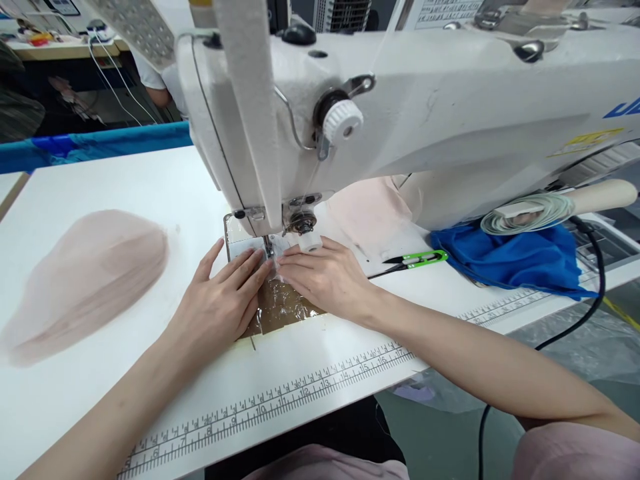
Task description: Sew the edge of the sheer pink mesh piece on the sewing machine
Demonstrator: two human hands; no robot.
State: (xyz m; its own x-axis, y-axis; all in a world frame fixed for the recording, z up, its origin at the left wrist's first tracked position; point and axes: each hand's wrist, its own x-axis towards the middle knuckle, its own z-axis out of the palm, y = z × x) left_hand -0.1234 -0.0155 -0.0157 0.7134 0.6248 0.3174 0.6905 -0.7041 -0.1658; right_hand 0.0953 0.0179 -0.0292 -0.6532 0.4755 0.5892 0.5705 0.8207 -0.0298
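A white sewing machine's needle and presser foot [269, 247] stand over a small strip of pale, sheer fabric [273, 270], which my hands partly cover. My left hand [225, 290] lies on the left side of the foot, fingers stretched out and spread, the fingertips pressing on the strip. On the other side, my right hand [333, 277] rests with its fingers extended close together, their tips on the fabric beside the foot; its thumb is hidden. Beneath both hands is the machine's plate [285, 310], brown and covered with shiny clear tape.
Sheer pink fabric [95, 280] lies at left, with another pink piece [373, 210] behind my right hand. Green-handled thread snips [415, 259] and blue cloth [515, 260] sit at right. A printed ruler [305, 393] follows the table's front edge. A black cable [597, 293] hangs at right.
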